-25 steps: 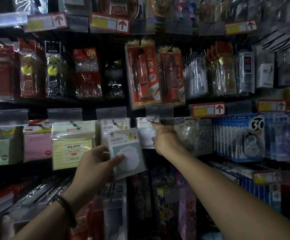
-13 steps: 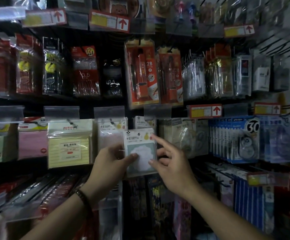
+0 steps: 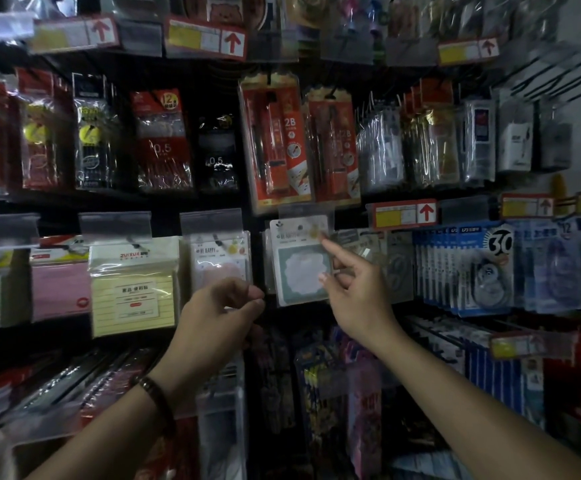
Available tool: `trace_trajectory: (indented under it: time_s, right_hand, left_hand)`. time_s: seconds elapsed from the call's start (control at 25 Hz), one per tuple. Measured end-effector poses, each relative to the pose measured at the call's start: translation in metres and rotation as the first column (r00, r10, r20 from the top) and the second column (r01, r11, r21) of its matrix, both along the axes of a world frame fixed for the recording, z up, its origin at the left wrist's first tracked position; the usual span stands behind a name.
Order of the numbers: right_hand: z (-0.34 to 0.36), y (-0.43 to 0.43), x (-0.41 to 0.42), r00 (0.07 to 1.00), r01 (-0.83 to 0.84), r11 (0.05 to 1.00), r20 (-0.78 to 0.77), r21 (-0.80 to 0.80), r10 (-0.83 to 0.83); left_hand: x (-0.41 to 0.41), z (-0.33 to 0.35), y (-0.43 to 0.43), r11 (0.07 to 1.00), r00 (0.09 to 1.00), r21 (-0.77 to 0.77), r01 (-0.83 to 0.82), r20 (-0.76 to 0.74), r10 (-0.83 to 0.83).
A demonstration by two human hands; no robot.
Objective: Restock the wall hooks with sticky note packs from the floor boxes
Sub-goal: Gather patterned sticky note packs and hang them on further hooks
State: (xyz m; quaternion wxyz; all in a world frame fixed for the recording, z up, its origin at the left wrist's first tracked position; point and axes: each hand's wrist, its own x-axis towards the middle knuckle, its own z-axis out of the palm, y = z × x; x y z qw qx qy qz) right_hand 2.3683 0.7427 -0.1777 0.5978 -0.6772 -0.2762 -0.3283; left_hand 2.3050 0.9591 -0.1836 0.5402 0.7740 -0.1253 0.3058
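Since the earlier frame the teal sticky note pack [image 3: 299,268] has gone up and to the right, out of the left hand [image 3: 216,317], and now hangs flat against the wall display under a clear label holder [image 3: 305,210], with more packs of the same kind behind it. That left hand has let go and hovers just left of and below the pack, thumb and fingers loosely curled around nothing; a dark bracelet [image 3: 157,396] sits on its wrist. The right hand [image 3: 354,292] has risen beside the pack's right edge. Its index fingertip [image 3: 324,242] points up and touches the pack's printed header card near the top right corner, while the other fingers curl in by the right edge; whether they pinch the wrapper I cannot tell, since the frame is blurred there.

Just left, on the neighbouring hook, hangs a pink-cloud pack [image 3: 219,261], then a yellow lined pack [image 3: 131,289] and a pink pack [image 3: 60,289]. To the right hang blue correction tape cards [image 3: 472,268]. Above, red 2B pencil packs [image 3: 275,147] hang beside a price tag with a red arrow [image 3: 403,213].
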Motion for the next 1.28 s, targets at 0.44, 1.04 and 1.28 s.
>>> trace_trajectory:
  time_s: [0.44,1.04,1.28]
  right_hand:
    - [-0.001,-0.001,0.006,0.992,0.128,0.991,0.023,-0.029,-0.127]
    - [0.043,0.042,0.043,0.828,0.428,0.696,-0.060,-0.576,-0.558]
    - [0.008,0.024,-0.010,0.883,0.443,0.792,0.055,-0.420,-0.466]
  left_hand:
    - [-0.005,-0.002,0.004,0.998,0.999,0.064,0.007,-0.049,-0.004]
    - [-0.032,-0.006,0.008,0.976,0.999,0.214,-0.035,-0.031,0.042]
    - [-0.071,-0.050,0.034,0.971,0.990,0.224,0.086,-0.132,-0.058]
